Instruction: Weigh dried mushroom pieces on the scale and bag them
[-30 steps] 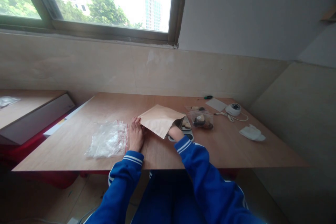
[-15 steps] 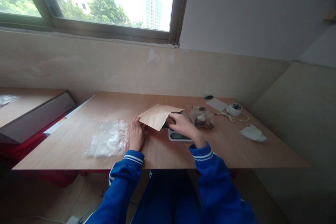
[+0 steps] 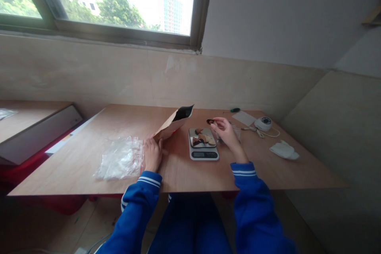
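My left hand (image 3: pixel 153 154) is closed on the lower end of a brown paper pouch (image 3: pixel 170 127), whose dark-lined mouth gapes toward the upper right. Between my hands stands a white kitchen scale (image 3: pixel 204 154) with several brown, black and cream pieces (image 3: pixel 203 139) on its pan; they look like dried slices, exact kind unclear. Just above the scale's right side, my right hand (image 3: pixel 226 131) pinches a dark brown dried slice (image 3: pixel 210 122) between thumb and fingers. Behind that hand, a clear bag of similar pieces (image 3: pixel 237 131) is partly hidden.
Clear zip bags (image 3: pixel 120 158) lie left of my left hand. Toward the right are a white dome camera (image 3: pixel 263 123) with its cable, a white paper (image 3: pixel 244 118), a green-handled screwdriver (image 3: pixel 235 110) and a crumpled white cloth or tissue (image 3: pixel 284 150). The wooden table (image 3: pixel 268 174) ends close to me.
My right hand has come out of the pouch and moved right, now with a dark slice in its fingers. The pouch has tipped up and left, uncovering the scale's pan.
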The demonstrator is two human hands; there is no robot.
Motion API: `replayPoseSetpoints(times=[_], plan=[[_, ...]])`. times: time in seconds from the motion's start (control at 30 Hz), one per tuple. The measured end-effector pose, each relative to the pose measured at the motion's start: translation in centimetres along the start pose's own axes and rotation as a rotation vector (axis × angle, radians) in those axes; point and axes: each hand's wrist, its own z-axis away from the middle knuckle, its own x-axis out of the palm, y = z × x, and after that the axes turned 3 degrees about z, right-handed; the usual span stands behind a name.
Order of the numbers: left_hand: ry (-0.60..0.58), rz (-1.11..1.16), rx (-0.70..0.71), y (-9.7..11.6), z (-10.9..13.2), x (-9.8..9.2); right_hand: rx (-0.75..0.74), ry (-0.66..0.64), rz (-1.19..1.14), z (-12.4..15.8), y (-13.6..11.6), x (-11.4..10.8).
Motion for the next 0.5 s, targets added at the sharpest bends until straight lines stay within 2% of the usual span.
replayPoseSetpoints(times=[0.13, 0.23, 0.37, 0.5], plan=[[-0.034, -0.094, -0.023, -0.2, 0.0, 0.2, 0.062, 0.025, 0.168, -0.9, 5.0, 1.2], [-0.038, -0.137, -0.027, -0.2, 0.0, 0.3, 0.073, -0.018, 0.237, -1.2, 7.3, 2.0], [-0.027, -0.173, -0.013, -0.2, 0.0, 0.3, 0.058, -0.078, 0.272, -1.3, 8.5, 2.3], [-0.03, -0.168, -0.018, -0.2, -0.1, 0.3, 0.037, -0.124, 0.259, -1.0, 8.3, 1.9]])
